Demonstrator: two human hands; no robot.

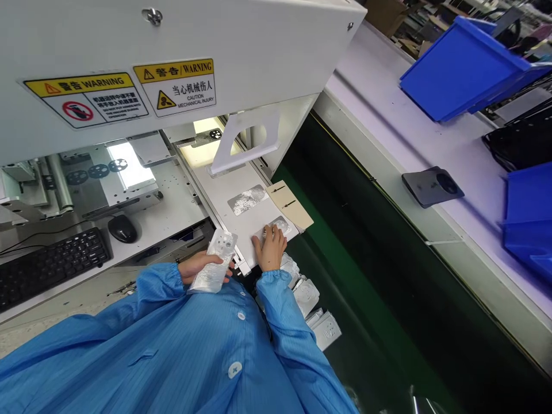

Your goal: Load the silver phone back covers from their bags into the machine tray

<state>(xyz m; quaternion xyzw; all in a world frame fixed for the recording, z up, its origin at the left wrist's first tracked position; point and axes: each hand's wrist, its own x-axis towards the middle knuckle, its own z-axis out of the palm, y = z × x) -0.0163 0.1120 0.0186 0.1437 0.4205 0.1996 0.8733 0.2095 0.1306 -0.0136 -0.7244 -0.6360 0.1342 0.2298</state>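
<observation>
My left hand [196, 267] is closed around a silvery, plastic-wrapped flat part [214, 261], held close to my blue coat. With its fingers stretched flat, my right hand [270, 248] presses on a second wrapped part [279, 225] lying on the machine's white loading plate [252, 215]. A third wrapped part [247, 199] sits farther back on that plate, next to a beige card [290, 204]. Several more wrapped parts [308, 299] are lined up below my right sleeve, at the edge of the green belt.
A white machine housing [172, 57] with yellow warning labels overhangs the plate. A black keyboard [49, 264] and mouse [123, 228] lie to the left. A green conveyor belt [388, 276] runs on the right, beyond it a bench with blue bins [463, 66] and a grey part [432, 186].
</observation>
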